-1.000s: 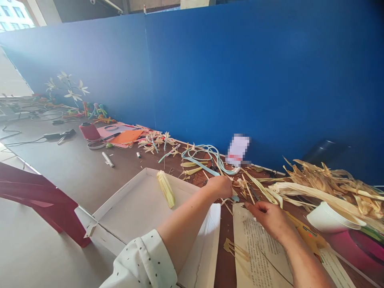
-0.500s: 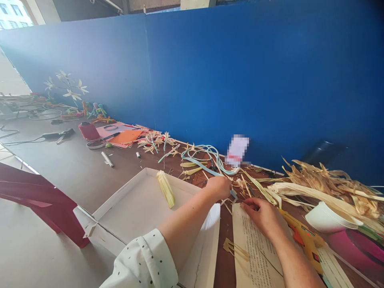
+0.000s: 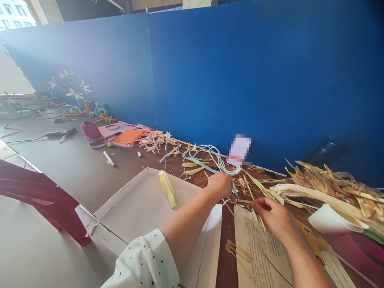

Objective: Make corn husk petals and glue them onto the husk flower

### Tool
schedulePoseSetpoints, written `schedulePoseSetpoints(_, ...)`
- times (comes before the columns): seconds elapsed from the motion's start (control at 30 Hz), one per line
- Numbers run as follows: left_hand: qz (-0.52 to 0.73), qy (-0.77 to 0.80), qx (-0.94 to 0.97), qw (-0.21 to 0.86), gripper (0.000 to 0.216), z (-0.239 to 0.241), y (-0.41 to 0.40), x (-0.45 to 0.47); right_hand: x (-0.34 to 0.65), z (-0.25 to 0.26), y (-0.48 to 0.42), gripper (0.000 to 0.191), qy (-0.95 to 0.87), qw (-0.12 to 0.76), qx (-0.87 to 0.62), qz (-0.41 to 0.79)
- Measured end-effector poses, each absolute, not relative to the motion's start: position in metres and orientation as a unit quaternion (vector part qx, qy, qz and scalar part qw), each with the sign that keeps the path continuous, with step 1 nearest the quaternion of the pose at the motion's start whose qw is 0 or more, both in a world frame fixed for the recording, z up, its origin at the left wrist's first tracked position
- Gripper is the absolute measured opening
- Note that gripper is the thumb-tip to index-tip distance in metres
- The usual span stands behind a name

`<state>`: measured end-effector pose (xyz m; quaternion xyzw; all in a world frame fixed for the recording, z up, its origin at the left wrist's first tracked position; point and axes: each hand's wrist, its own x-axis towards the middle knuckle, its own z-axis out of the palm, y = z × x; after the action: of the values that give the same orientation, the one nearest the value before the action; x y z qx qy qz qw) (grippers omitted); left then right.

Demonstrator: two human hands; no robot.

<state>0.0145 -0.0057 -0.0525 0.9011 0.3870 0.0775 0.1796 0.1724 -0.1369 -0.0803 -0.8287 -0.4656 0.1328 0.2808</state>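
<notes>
My left hand (image 3: pixel 220 186) is closed in a fist beyond the white tray, its fingertips turned away from view. A light-blue strip (image 3: pixel 235 189) shows just beyond the fist; whether the hand grips it I cannot tell. To the right, my right hand (image 3: pixel 274 218) is closed, thumb and forefinger pinching a thin dry strip (image 3: pixel 244 201) that stretches toward the left hand. Beneath the right hand lies a printed paper sheet (image 3: pixel 255 248) with bits of husk on it. A yellow hot glue gun (image 3: pixel 312 240) is partly hidden by my right forearm.
The white tray (image 3: pixel 120 208) holds a pale husk bundle (image 3: pixel 167 190). Dry corn husks (image 3: pixel 318 180) and a white bowl (image 3: pixel 333 220) are at right. Coiled light-blue cord (image 3: pixel 220 154) lies along the blue partition (image 3: pixel 255 80). Farther left are husk flowers and a red spool (image 3: pixel 90 130).
My right hand has moved slightly right, away from my left hand, and a thin dry strip now shows between them. The left hand stays in nearly the same place.
</notes>
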Motion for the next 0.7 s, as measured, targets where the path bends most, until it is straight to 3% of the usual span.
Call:
schedulePoseSetpoints(0.23,-0.028,0.306,0.93,0.201,0.025,-0.042,-0.01,0.014,0.174,-0.075,-0.146,0.026,-0.527,0.259,-0.77,0.249)
schedulePoseSetpoints(0.43,-0.071,0.276,0.942,0.179,0.028,-0.039,-0.017,0.015,0.179,-0.085,-0.146,0.031,-0.566,0.212,-0.772,0.196)
schedulePoseSetpoints(0.7,-0.048,0.284,0.945,0.157,0.031,-0.043,-0.017,0.015,0.176,-0.069,-0.144,0.041,-0.471,0.252,-0.839,0.103)
